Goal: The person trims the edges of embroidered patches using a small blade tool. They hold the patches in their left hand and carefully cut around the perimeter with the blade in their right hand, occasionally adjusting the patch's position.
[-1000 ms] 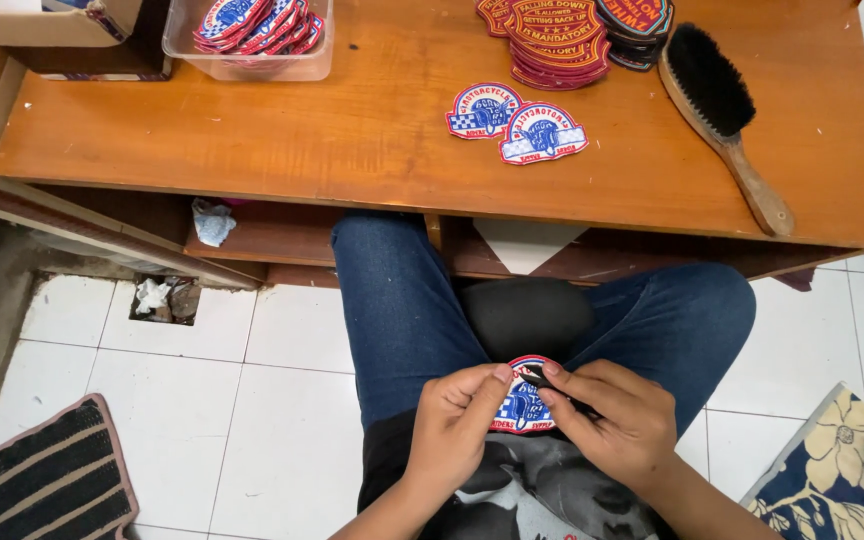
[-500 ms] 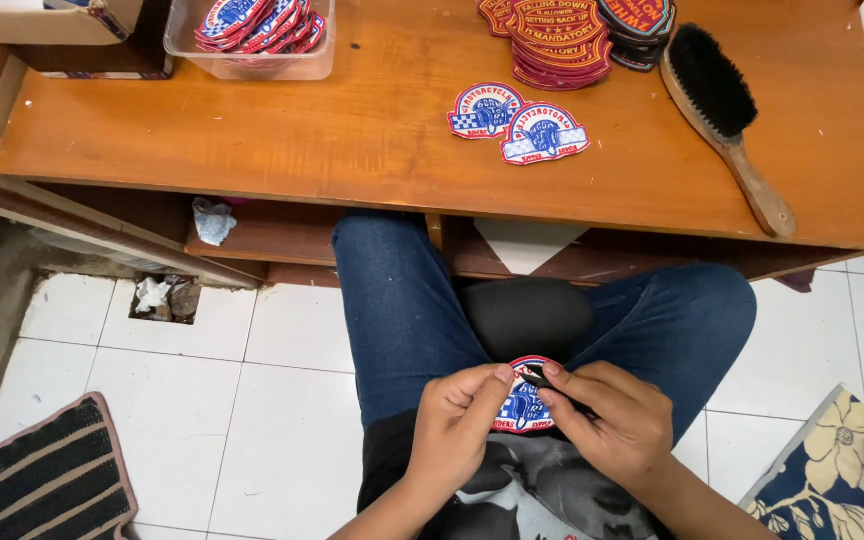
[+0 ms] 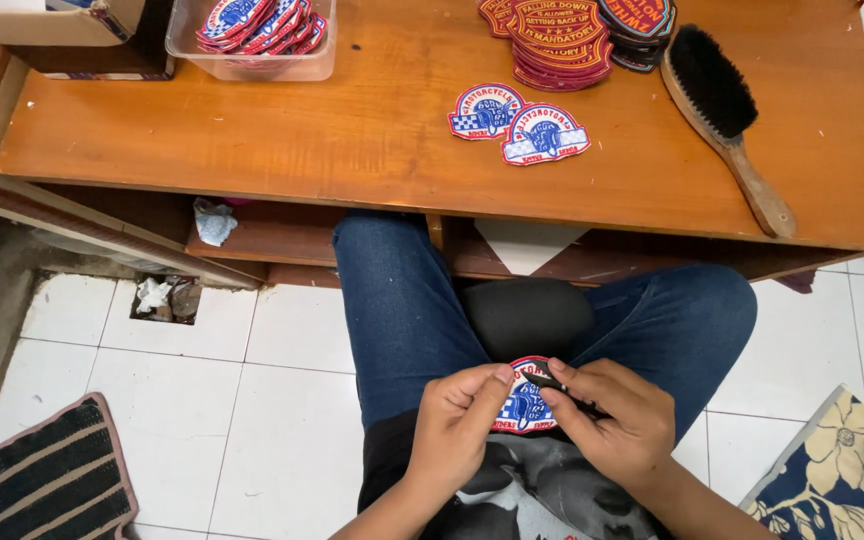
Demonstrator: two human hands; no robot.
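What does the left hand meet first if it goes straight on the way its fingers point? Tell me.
The left hand already touches the embroidered patch; going straight on, up and right, it would likely meet the right hand fingertips first.

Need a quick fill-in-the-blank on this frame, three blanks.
1. Both hands hold one embroidered ____ above the lap.
2. The brush lies on the wooden ____.
3. Two loose patches lie on the desk, left of the ____.

Missing words: patch; desk; brush. The left hand and right hand both pinch it.
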